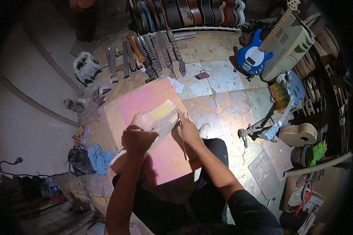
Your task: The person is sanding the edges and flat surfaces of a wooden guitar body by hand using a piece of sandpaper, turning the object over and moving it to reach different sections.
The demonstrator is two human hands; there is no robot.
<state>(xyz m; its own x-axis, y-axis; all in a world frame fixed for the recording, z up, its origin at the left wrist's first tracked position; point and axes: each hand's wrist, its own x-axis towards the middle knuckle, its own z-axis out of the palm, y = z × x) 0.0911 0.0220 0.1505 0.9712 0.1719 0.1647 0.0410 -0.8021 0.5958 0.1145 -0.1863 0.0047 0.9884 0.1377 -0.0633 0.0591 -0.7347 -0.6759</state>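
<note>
A large pink and tan board (172,164) rests at an angle over my legs in the centre. Above it I hold a pale rectangular piece (161,111) with a yellowish patch, like paper or thin sheet. My left hand (139,135) is closed at the piece's lower left, with curled fingers. My right hand (188,129) grips the right edge with bent fingers, thumb toward the top corner. Whether anything else lies under my fingers is hidden. A white shoe (205,129) shows just right of the board.
Several guitar necks (157,53) lie beyond the board, below a row of guitar bodies (188,11). A blue bass (255,56) and metal stand (245,133) are right, with an acoustic guitar (294,133). Blue cloth (100,158) and cans (82,131) sit left by the wall.
</note>
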